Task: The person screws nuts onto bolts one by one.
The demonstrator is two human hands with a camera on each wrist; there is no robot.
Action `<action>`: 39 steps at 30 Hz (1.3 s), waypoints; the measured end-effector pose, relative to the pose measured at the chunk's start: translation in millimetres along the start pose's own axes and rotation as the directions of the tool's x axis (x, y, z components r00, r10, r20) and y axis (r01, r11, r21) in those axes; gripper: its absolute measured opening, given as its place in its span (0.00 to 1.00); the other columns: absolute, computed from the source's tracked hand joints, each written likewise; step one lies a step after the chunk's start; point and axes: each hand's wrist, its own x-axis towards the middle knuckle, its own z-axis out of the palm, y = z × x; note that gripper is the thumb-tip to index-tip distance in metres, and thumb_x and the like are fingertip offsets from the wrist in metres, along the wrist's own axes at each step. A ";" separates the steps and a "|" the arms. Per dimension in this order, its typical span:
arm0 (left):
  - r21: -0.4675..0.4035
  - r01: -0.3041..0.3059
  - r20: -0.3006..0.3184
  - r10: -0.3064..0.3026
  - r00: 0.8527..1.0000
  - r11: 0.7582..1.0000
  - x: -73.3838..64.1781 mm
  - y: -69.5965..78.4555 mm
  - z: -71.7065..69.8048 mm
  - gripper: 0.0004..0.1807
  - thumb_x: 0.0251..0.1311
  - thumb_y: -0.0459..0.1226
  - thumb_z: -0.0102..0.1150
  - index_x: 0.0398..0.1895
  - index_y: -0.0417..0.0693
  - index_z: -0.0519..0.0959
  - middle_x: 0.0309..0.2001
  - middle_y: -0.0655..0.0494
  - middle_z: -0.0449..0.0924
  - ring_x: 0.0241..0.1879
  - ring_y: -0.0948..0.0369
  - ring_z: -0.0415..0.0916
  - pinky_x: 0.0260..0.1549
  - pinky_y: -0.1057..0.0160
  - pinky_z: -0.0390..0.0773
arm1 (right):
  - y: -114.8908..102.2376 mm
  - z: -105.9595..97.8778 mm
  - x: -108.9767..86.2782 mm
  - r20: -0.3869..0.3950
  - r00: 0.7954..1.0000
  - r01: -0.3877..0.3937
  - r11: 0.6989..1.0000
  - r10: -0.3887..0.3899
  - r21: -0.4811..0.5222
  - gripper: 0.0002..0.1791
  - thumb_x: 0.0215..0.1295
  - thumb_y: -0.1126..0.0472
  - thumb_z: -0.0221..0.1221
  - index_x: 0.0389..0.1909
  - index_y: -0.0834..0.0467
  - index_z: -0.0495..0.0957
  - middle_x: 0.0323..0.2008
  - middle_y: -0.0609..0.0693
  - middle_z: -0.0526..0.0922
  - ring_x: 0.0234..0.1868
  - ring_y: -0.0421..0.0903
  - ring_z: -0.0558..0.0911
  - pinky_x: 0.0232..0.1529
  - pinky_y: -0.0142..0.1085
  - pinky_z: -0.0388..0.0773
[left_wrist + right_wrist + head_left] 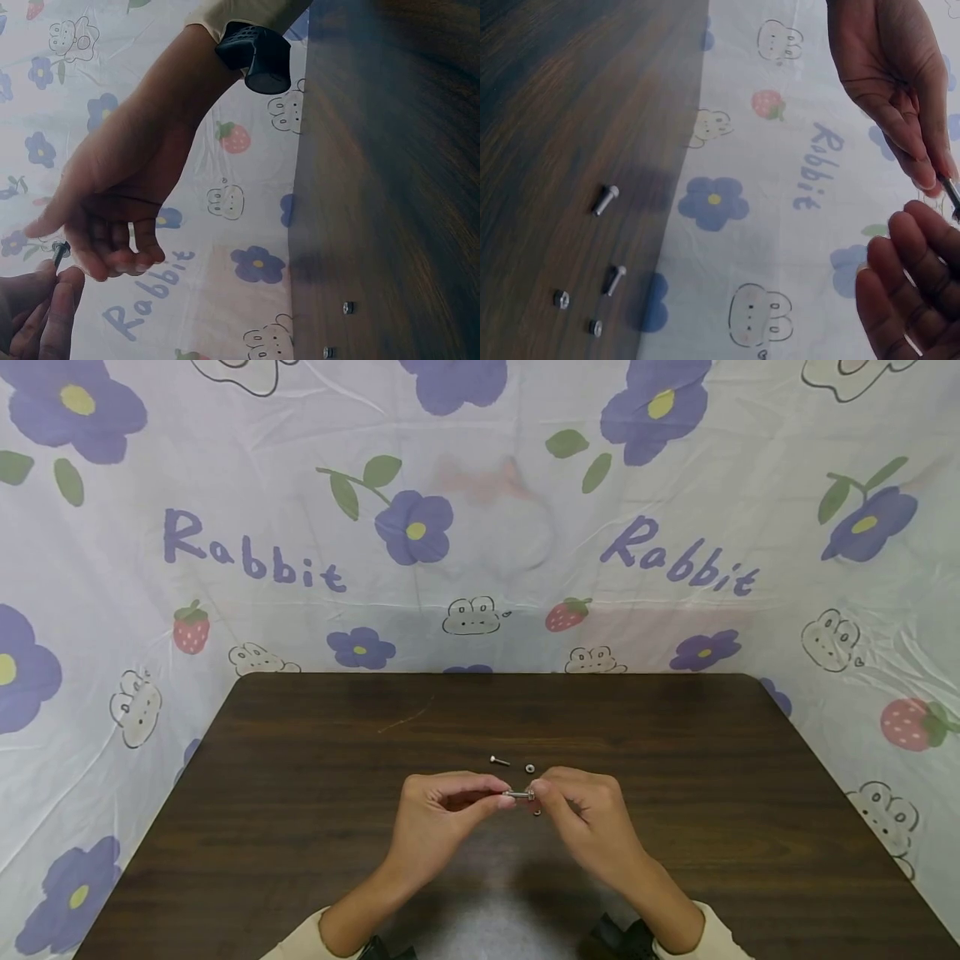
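Note:
Above the table, my left hand [442,818] pinches a metal bolt [519,794] between thumb and fingers. The bolt lies about level, with a wider piece, nut or head I cannot tell, at its right end. My right hand [596,814] is at that end; its thumb overlaps it in the head view. In the left wrist view the thumb and fingers of the right hand [112,195] stand apart around the bolt [58,256]. The right wrist view shows the fingers of the right hand [915,277] spread and lightly bent below the left hand [892,90].
On the dark wooden table [315,827] lie two loose bolts [606,199] and two nuts [561,299]. In the head view one loose bolt [499,761] and a nut [530,768] lie beyond the hands. A patterned cloth [480,560] hangs around the table.

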 end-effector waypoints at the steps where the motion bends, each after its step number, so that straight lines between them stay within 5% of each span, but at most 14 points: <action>1: 0.003 0.002 -0.001 -0.002 1.000 1.000 0.5 0.5 -0.2 0.04 0.56 0.32 0.74 0.35 0.41 0.89 0.34 0.52 0.89 0.32 0.57 0.88 0.32 0.57 0.87 | 0.6 -1.0 0.0 0.000 1.000 -0.006 1.000 0.006 -0.006 0.17 0.74 0.72 0.54 0.28 0.54 0.85 0.26 0.43 0.84 0.26 0.39 0.81 0.29 0.28 0.79; 7: 0.006 0.018 -0.004 -0.018 1.000 1.000 0.9 1.9 -2.7 0.05 0.56 0.31 0.74 0.35 0.41 0.89 0.33 0.51 0.89 0.32 0.57 0.88 0.33 0.58 0.87 | 1.2 -7.5 2.2 0.004 1.000 0.009 1.000 -0.009 0.000 0.10 0.75 0.64 0.58 0.51 0.59 0.84 0.34 0.47 0.87 0.33 0.40 0.85 0.37 0.30 0.83; 12: 0.012 0.042 -0.002 -0.042 0.999 0.999 -0.7 1.6 -5.2 0.05 0.57 0.32 0.74 0.35 0.42 0.89 0.34 0.51 0.89 0.32 0.56 0.88 0.34 0.58 0.87 | -0.1 -7.7 2.8 0.018 0.992 0.120 0.992 -0.121 0.044 0.24 0.61 0.65 0.71 0.59 0.62 0.79 0.39 0.53 0.88 0.32 0.42 0.86 0.34 0.33 0.85; 18: 0.001 0.059 0.003 -0.059 0.998 0.998 -1.9 1.8 -6.0 0.06 0.56 0.33 0.74 0.36 0.42 0.89 0.35 0.52 0.89 0.33 0.54 0.88 0.34 0.57 0.88 | 1.9 -5.8 2.7 -0.002 0.980 0.197 0.979 -0.197 0.059 0.25 0.51 0.75 0.74 0.52 0.63 0.83 0.39 0.54 0.88 0.32 0.43 0.86 0.33 0.31 0.84; 24: -0.007 0.059 0.010 -0.059 0.998 0.998 -0.7 3.7 -6.2 0.07 0.57 0.33 0.74 0.37 0.40 0.89 0.35 0.52 0.90 0.33 0.48 0.88 0.35 0.56 0.88 | 2.9 -4.6 3.9 -0.028 0.971 0.240 0.969 -0.239 0.049 0.12 0.58 0.68 0.72 0.43 0.64 0.86 0.37 0.56 0.88 0.33 0.45 0.86 0.32 0.27 0.83; 39: -0.010 0.031 0.006 -0.031 0.999 0.999 -0.5 2.9 -5.1 0.05 0.56 0.31 0.74 0.36 0.40 0.89 0.35 0.51 0.89 0.33 0.57 0.88 0.33 0.57 0.87 | 2.1 -2.6 4.0 -0.009 0.986 0.165 0.986 -0.165 -0.004 0.07 0.62 0.70 0.69 0.36 0.55 0.87 0.31 0.47 0.87 0.32 0.40 0.85 0.36 0.28 0.82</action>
